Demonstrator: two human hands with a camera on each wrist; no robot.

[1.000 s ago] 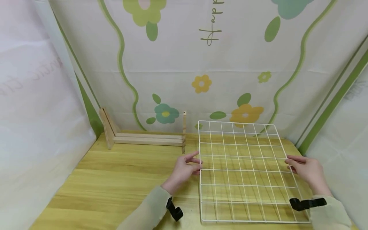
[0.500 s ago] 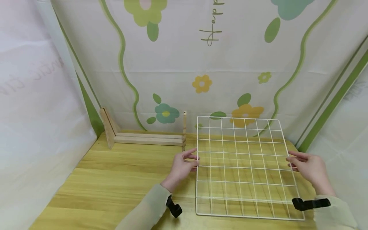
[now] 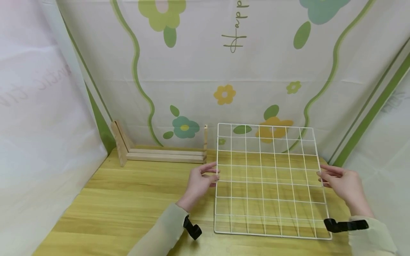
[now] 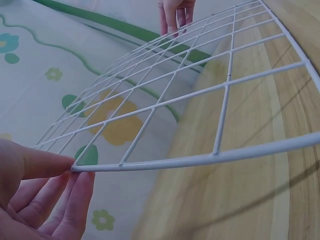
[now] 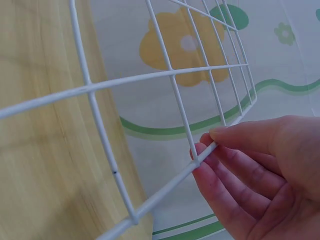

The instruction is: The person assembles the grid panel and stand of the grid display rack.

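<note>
A white wire grid panel (image 3: 261, 182) is held tilted over the right half of the table, its far edge raised against the backdrop. My left hand (image 3: 197, 183) pinches the panel's left edge wire between thumb and fingers, at about mid-height. On the opposite side my right hand (image 3: 344, 185) pinches the right edge wire the same way. The left wrist view shows the thumb on top of the wire and the fingers under it. In the right wrist view, thumb and fingertips meet around the edge wire (image 5: 167, 189) next to a cross wire.
A wooden frame (image 3: 164, 155) with two upright ends and a long crossbar stands at the back left of the wood-grain table (image 3: 121, 206). Behind it hangs a flowered cloth (image 3: 256, 64), with pale cloth sides at left and right. Both wrists wear black straps.
Both hands have moved the grid panel a little away from me and to the left. Its far edge sits higher against the backdrop. The grip on both sides stays the same.
</note>
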